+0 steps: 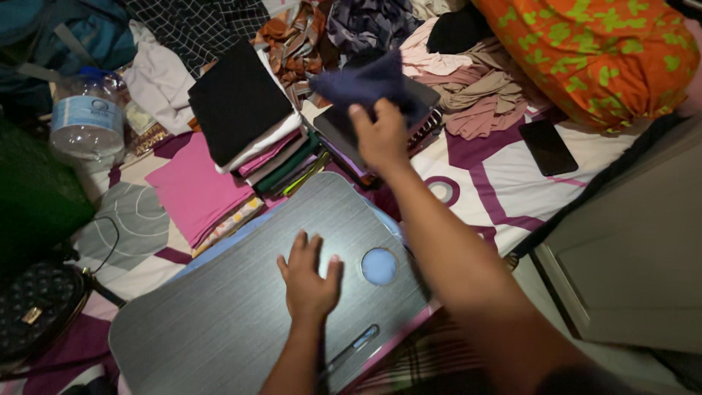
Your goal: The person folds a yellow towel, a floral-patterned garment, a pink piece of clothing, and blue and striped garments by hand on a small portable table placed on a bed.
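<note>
The room is dim, with soft light on the middle. A bed sheet [504, 175] in white with purple shapes covers most of the place. Far to the right lies a big orange pillow [592, 51] with green marks. A dark phone [547, 146] lies flat on the sheet near it. At the right stands a grey cabinet [629, 256] on a pale floor [545, 307]. Far left stands a clear water bottle [88, 117]. Near left sits a black bag [36, 307].

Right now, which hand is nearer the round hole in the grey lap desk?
Left. The left hand lies flat on the lap desk beside the round hole. The right hand is beyond the desk, holding a dark blue cloth.
</note>
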